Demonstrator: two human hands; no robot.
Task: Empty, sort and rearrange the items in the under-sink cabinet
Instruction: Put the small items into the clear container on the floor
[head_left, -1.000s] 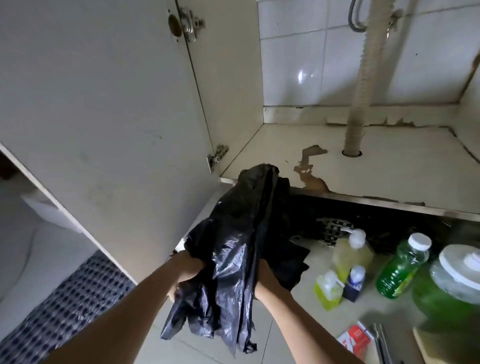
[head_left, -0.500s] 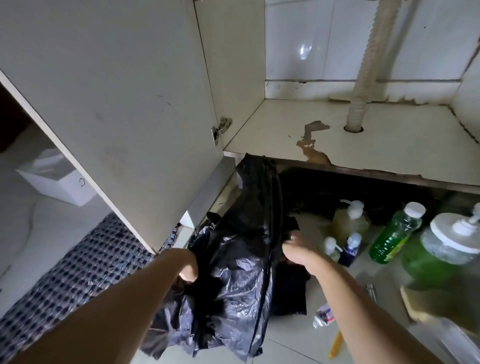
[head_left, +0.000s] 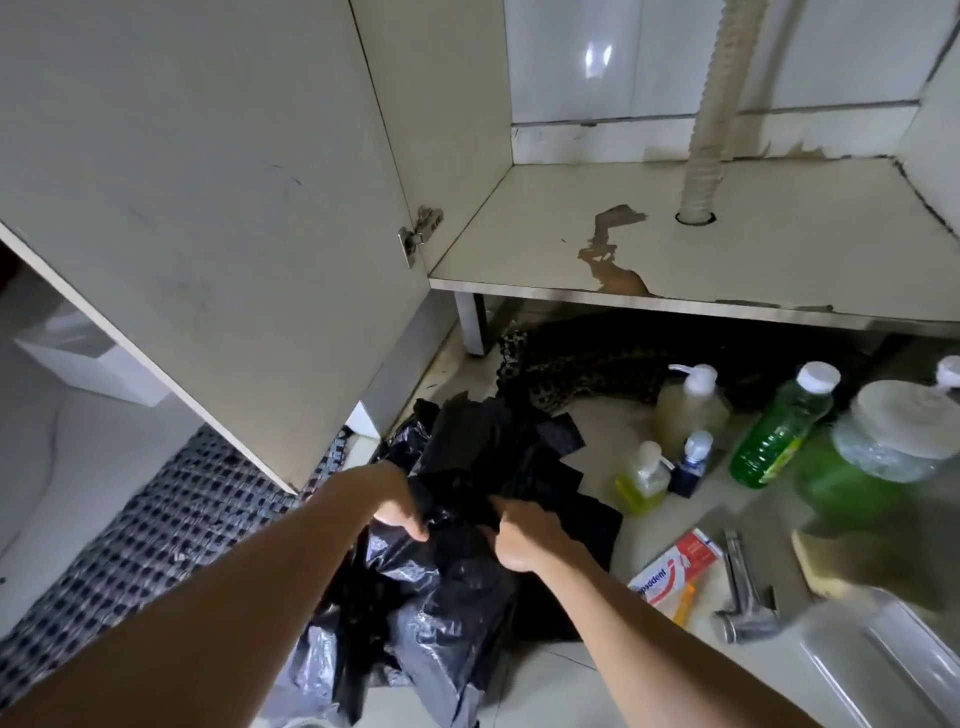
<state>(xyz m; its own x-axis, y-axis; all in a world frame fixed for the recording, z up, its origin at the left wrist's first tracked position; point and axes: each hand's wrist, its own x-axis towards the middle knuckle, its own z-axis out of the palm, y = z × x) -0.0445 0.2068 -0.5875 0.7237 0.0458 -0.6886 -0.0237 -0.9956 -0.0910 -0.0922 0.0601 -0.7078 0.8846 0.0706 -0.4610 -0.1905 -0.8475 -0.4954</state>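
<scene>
On the floor just in front of the open cabinet door (head_left: 208, 208), the left hand (head_left: 397, 506) and right hand (head_left: 522, 540) each clamp their grip on crumpled black plastic bags (head_left: 452, 582). Rightward stand a yellow soap bottle (head_left: 641, 478) and a green bottle (head_left: 779, 426).

dim, glare on tiles (head_left: 597, 57), blurry rt edge, fisheye warp.

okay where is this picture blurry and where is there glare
Head view: the green jug and clear tray at lower right are smeared; glare spot on the back wall tile; sheen on the black bags that both the left hand and right hand grip; wide-angle bending at the door.
</scene>
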